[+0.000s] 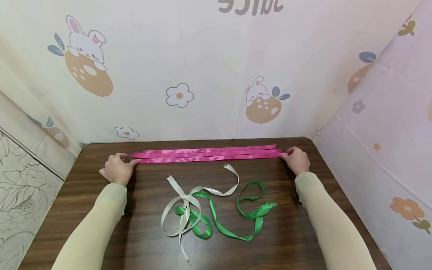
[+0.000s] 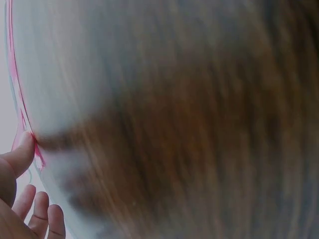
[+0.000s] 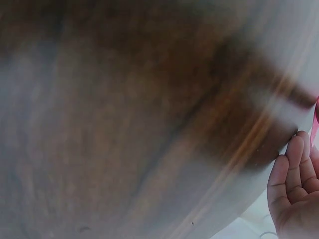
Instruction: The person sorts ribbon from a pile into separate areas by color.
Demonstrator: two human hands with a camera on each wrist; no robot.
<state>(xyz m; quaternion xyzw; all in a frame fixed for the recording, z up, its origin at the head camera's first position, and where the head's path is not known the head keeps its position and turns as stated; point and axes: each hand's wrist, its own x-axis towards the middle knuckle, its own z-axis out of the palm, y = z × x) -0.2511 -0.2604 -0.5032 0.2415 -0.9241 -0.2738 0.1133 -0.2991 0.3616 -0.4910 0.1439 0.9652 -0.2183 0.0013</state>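
Observation:
Pink satin ribbon (image 1: 202, 154) lies in several side-by-side strips along the back of the table. At its left end my left hand (image 1: 117, 167) pinches the ribbon between thumb and index finger; in the left wrist view the thumb (image 2: 24, 152) presses at the pink edge and the other fingers are spread loosely. My right hand (image 1: 297, 160) pinches the right end. Only a sliver of pink ribbon (image 3: 314, 127) shows in the right wrist view, beside the right hand (image 3: 296, 191). The strips look stretched straight between both hands.
A white ribbon (image 1: 180, 215) lies in loose loops nearer the front, crossing a green ribbon (image 1: 216, 219) that curls to the right into a bunched end. The dark wooden table (image 1: 148, 247) backs onto a patterned cloth wall (image 1: 216, 112), with more cloth at both sides.

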